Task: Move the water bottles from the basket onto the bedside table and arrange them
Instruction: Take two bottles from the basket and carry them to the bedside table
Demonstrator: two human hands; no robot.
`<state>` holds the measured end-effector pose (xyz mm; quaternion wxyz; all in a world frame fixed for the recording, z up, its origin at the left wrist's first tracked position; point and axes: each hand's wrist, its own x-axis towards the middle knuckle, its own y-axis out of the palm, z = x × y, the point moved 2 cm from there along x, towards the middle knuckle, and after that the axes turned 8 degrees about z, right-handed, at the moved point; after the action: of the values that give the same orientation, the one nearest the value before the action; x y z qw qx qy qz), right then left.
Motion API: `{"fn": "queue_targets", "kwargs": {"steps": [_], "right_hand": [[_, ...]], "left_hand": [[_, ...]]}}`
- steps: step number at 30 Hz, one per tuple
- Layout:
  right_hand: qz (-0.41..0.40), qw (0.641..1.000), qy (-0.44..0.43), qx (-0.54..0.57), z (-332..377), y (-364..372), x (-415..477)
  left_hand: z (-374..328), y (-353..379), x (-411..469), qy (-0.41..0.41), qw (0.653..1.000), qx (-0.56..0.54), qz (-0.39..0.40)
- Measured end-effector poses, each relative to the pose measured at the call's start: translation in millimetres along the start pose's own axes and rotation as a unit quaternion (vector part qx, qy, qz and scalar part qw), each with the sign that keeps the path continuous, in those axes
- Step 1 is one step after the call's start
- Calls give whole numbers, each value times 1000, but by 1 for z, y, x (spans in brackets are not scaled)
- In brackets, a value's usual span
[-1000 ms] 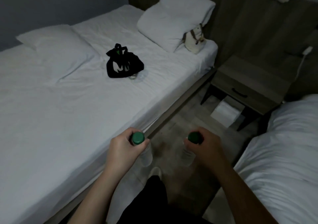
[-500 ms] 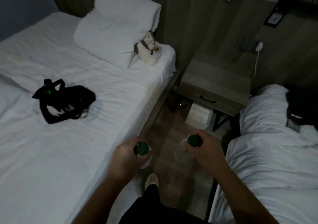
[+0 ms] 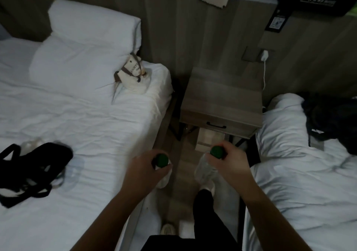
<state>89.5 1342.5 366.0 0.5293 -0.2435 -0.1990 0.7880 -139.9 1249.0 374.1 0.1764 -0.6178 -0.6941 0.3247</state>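
Note:
My left hand [image 3: 144, 170] grips a clear water bottle with a green cap [image 3: 161, 160] by its neck, hanging over the edge of the left bed. My right hand [image 3: 230, 163] grips a second clear bottle with a green cap [image 3: 216, 152] the same way, above the floor strip. The wooden bedside table [image 3: 222, 96] stands ahead between the two beds, its top bare, about an arm's length beyond both hands. A black bag [image 3: 32, 170] lies on the left bed, with clear bottles [image 3: 74, 170] showing beside it.
White beds flank a narrow floor strip. A small plush toy [image 3: 133, 77] and pillow [image 3: 87, 44] sit at the left bed's head. A white box [image 3: 207, 140] lies under the table. A charger cable [image 3: 264, 71] hangs from the wall. Dark clothing [image 3: 332, 119] lies on the right bed.
The view has turned right and moved forward, so the bedside table is now centred and closer. Both hands keep hold of their bottles.

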Motion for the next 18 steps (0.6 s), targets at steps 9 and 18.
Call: {"fn": "queue_targets", "kwargs": {"steps": [9, 18], "right_hand": [[30, 1000, 0, -8, -39, -71, 129], [84, 993, 19, -87, -52, -129, 267]], "left_hand": [[-48, 42, 135, -23, 1000, 0, -5], [-87, 71, 261, -77, 996, -12, -43]]}}
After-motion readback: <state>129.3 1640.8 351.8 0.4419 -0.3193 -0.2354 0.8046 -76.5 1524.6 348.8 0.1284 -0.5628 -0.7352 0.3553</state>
